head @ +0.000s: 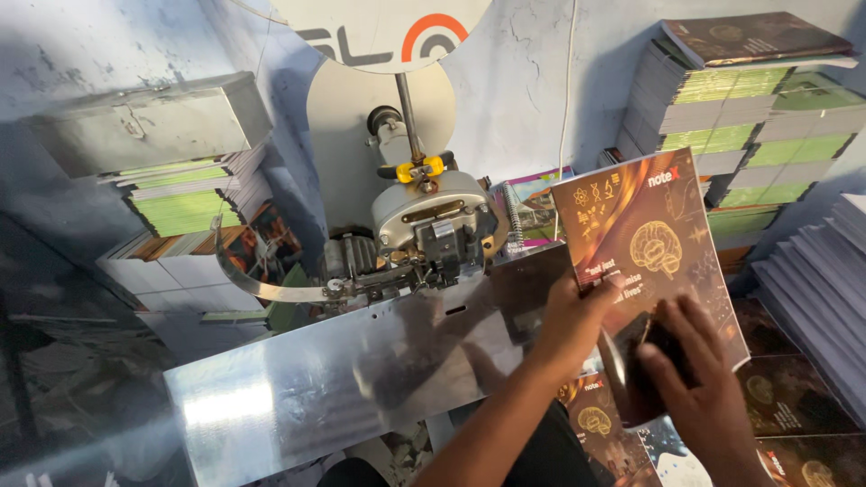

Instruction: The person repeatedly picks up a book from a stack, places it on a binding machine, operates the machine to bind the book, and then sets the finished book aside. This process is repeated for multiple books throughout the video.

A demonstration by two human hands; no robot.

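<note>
Brown notebook (645,243) held between both hands' fingers (591,302).

Both forearms bare, no sleeves or rings.

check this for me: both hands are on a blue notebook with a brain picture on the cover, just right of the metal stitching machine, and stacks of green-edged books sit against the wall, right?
Not quite: the notebook is dark brown and orange, not blue. The head view shows the left hand and right hand on it, just right of the metal stitching machine, with stacks of green-edged books against the wall.
</note>
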